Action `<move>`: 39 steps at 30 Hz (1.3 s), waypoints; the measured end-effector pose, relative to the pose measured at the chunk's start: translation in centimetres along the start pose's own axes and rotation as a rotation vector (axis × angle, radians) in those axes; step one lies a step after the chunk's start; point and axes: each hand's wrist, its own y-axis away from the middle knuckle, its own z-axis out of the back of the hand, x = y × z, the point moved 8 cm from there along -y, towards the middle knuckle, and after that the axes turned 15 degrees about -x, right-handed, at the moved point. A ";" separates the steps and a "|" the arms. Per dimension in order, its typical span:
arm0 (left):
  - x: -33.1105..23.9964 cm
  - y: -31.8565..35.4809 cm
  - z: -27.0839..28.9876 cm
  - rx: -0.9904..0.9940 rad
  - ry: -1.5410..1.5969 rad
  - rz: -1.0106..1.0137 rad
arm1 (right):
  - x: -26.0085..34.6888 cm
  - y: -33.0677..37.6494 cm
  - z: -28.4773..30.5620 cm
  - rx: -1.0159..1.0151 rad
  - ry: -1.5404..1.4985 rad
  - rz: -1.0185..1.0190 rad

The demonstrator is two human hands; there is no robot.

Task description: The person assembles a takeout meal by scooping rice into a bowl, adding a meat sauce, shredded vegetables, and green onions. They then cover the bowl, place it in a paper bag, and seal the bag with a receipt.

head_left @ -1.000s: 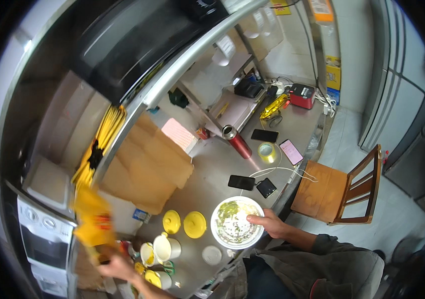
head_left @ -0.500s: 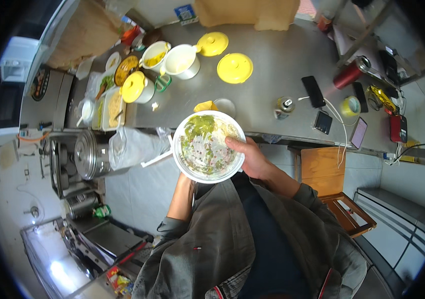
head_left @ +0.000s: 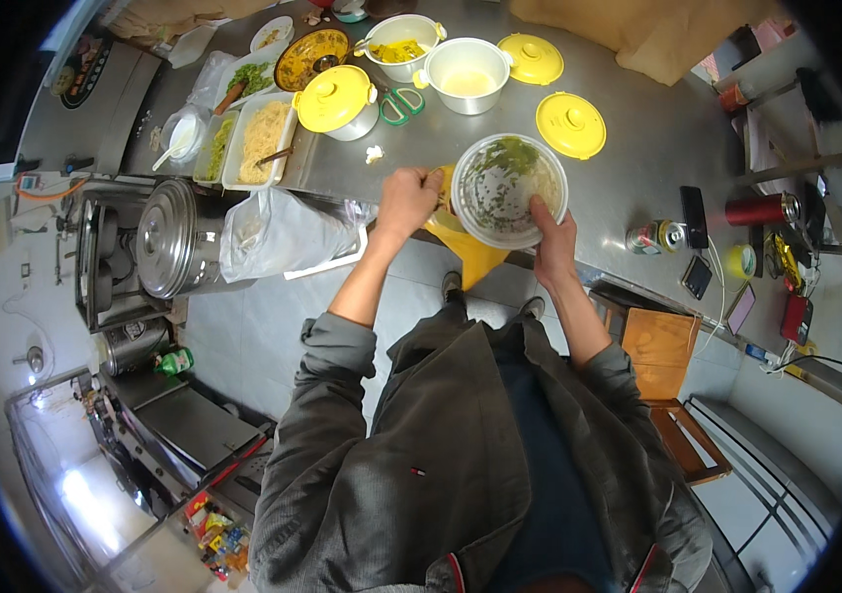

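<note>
My right hand (head_left: pixel 554 237) grips a round takeout bowl (head_left: pixel 508 193) with a clear lid, its thumb on the lid. Green and pale food shows through the lid. The bowl is tilted, just over the front edge of the steel table. To its left my left hand (head_left: pixel 409 203) is closed on the edge of a limp yellow sheet (head_left: pixel 475 259), perhaps a bag or a cloth. The sheet hangs down past the table edge, partly behind the bowl. My left fingertips are partly hidden.
Pots (head_left: pixel 337 102), yellow lids (head_left: pixel 571 126), green scissors (head_left: pixel 401 107) and food tubs (head_left: pixel 261 143) stand on the table (head_left: pixel 629 94). At the right are a can (head_left: pixel 655 236), phones (head_left: pixel 695 215) and a red flask (head_left: pixel 763 209). A wooden chair (head_left: pixel 656 351) stands below.
The bowl has moved forward and right in my right hand. My left hand has left the bowl's underside and taken hold of the yellow sheet, which now hangs down. The view has shifted.
</note>
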 end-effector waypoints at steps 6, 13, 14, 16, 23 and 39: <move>2.4 -3.7 -3.6 -0.012 0.349 0.093 | -2.8 -0.6 -4.8 -0.097 0.067 0.135; -3.8 -2.9 -5.7 0.291 0.214 -0.238 | -6.4 1.9 -9.8 0.015 0.036 0.085; -5.6 -0.9 -4.9 0.367 0.212 -0.389 | -6.2 2.1 -9.8 0.006 0.006 0.108; -6.5 2.2 -2.0 0.319 0.240 -0.567 | -7.4 2.3 -8.6 -0.093 -0.018 -0.029; 2.9 0.4 6.2 -0.317 -0.002 -0.452 | -9.1 -0.1 -8.3 -0.128 -0.316 -0.153; 13.1 11.7 -12.9 1.089 0.647 0.958 | -19.5 -8.7 -10.1 -0.379 -0.307 -0.395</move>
